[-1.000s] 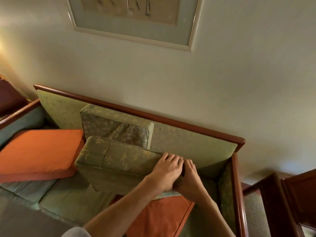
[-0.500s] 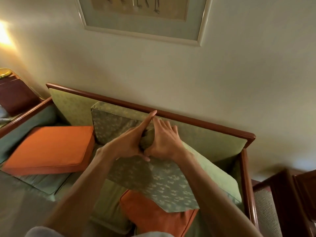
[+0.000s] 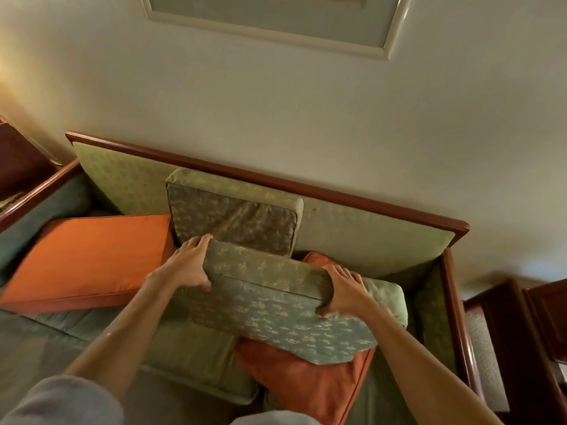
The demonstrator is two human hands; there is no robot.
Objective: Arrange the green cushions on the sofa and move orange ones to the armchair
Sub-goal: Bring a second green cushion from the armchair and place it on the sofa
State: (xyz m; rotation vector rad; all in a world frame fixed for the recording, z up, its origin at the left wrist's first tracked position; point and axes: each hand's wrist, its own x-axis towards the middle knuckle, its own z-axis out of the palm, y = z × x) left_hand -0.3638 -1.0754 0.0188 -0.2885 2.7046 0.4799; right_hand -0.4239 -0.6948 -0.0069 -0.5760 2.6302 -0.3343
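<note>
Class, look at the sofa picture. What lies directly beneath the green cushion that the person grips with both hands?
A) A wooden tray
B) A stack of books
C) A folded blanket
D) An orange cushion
D: the held green cushion, gripped by the left hand and the right hand, lies over an orange cushion whose fabric shows below its front edge and behind its far edge.

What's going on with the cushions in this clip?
A person grips a green cushion at both ends, left hand and right hand, over the sofa. It lies across an orange cushion. Another green cushion stands against the backrest, and a second orange cushion lies to its left.
</note>
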